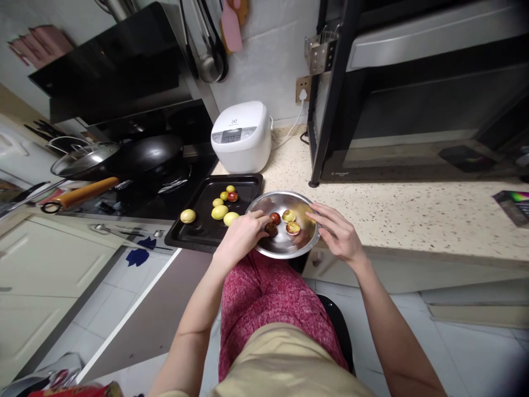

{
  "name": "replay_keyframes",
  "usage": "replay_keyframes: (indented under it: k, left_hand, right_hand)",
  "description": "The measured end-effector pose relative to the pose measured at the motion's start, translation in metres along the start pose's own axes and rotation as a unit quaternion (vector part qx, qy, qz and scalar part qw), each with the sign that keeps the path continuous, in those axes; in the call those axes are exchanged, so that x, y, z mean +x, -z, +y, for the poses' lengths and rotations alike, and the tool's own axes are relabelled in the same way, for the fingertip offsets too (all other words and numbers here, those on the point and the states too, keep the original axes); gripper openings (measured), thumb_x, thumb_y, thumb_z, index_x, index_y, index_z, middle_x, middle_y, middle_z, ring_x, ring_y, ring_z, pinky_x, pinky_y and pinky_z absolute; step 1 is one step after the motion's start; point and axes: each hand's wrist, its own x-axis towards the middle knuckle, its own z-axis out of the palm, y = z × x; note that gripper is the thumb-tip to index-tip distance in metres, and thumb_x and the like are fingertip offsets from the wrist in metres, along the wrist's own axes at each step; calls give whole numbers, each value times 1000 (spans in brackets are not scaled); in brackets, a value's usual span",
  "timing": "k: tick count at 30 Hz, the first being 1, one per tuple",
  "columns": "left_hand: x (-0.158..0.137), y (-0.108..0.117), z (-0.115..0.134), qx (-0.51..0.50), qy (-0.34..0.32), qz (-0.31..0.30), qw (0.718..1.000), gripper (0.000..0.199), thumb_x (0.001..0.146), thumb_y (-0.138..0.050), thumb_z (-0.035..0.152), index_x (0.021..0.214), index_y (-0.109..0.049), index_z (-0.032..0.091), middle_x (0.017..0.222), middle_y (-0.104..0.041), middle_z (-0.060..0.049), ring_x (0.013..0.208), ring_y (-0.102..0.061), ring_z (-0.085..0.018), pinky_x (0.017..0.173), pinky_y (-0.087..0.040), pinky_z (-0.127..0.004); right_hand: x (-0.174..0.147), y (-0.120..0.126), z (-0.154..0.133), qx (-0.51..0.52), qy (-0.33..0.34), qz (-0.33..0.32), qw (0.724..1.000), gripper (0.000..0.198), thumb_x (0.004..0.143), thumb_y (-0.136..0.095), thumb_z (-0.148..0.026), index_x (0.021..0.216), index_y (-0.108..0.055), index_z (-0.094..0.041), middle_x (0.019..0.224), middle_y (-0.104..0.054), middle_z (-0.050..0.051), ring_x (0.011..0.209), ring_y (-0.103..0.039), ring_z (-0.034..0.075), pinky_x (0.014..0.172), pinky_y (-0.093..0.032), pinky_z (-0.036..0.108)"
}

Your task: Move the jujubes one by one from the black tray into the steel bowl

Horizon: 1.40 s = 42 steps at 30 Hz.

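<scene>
A shiny metal bowl sits at the counter's front edge, close to my lap. Inside it lie cut passion fruit halves with yellow pulp and a dark red piece. My left hand reaches over the bowl's left rim, its fingers closed at a dark passion fruit half; the grip is partly hidden. At the right rim, my right hand has its fingers stretched out and apart, fingertips touching the bowl. Several whole yellow fruits and a red one rest on a black baking tray to the left.
Behind the tray stands a white rice cooker. A wok with a wooden handle is on the stove at left. A black oven stands at the right on the speckled counter. An open drawer lies below the tray.
</scene>
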Motion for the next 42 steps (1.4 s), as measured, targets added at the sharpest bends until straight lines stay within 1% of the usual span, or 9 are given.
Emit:
replay_keyframes:
  k: [3, 6, 9, 14, 19, 27, 33, 37, 42]
  left_hand:
    - [-20, -6, 5, -65, 28, 101, 992, 18, 99, -67, 25, 117, -69, 23, 113, -72, -5, 101, -72, -20, 83, -57, -28]
    - [-45, -20, 15, -180, 42, 228, 956, 19, 103, -62, 29, 120, -68, 23, 123, -72, -6, 113, -71, -21, 100, -57, -35]
    - [-64, -39, 25, -232, 54, 293, 926, 21, 103, -62, 31, 122, -69, 25, 129, -71, -8, 122, -69, -24, 107, -57, -41]
    - [-75, -61, 33, -229, 33, 311, 922, 32, 103, -61, 27, 135, -65, 24, 142, -66, -11, 139, -60, -26, 115, -54, -48]
    - [-73, -68, 32, -231, 18, 316, 920, 32, 105, -57, 25, 135, -67, 24, 146, -64, -11, 144, -55, -27, 119, -51, -51]
    - [-70, -76, 33, -242, 11, 330, 912, 31, 105, -56, 26, 133, -68, 24, 144, -66, -10, 143, -57, -26, 120, -50, -52]
    - [-70, -76, 32, -253, 8, 323, 912, 31, 105, -54, 24, 132, -69, 24, 144, -66, -10, 144, -55, -26, 118, -53, -49]
    - [-71, -76, 30, -256, 1, 315, 914, 32, 105, -54, 22, 134, -67, 24, 146, -65, -10, 146, -54, -27, 118, -53, -49]
    - [-71, -76, 28, -254, -5, 310, 916, 33, 105, -53, 21, 135, -66, 22, 147, -64, -11, 147, -52, -26, 119, -52, -47]
  right_hand:
    - [0, 0, 1, 3, 1, 1, 1000, 47, 103, -52, -21, 148, -58, -29, 152, -59, 9, 142, -55, 29, 116, -51, 58]
    - [-1, 0, 2, 6, -2, -2, 1000, 46, 103, -51, -21, 148, -59, -29, 152, -59, 9, 142, -55, 29, 116, -50, 59]
    - [-2, 3, 3, 4, -5, -10, 1000, 46, 103, -50, -22, 147, -59, -29, 152, -59, 9, 142, -55, 30, 117, -49, 60]
    - [18, 12, -2, -12, 12, -45, 999, 43, 101, -54, -22, 143, -63, -28, 149, -62, 10, 141, -57, 30, 116, -50, 59]
    - [74, 4, -10, -40, 63, -129, 989, 38, 103, -53, -23, 138, -66, -29, 144, -66, 8, 137, -60, 27, 115, -52, 55]
    - [176, -75, 10, -9, 129, -285, 950, 35, 104, -49, -26, 135, -66, -24, 139, -67, 12, 129, -64, 25, 112, -54, 49]
    - [211, -140, 14, -11, 141, -406, 903, 37, 99, -56, -19, 135, -66, -23, 145, -61, 12, 132, -61, 25, 112, -52, 44]
    - [218, -158, 16, -20, 140, -424, 895, 31, 97, -58, -17, 126, -68, -22, 131, -67, 12, 114, -69, 24, 98, -57, 40]
    - [221, -155, 19, -21, 134, -432, 892, 15, 96, -56, -13, 102, -68, -19, 109, -70, 8, 93, -67, 19, 85, -54, 32]
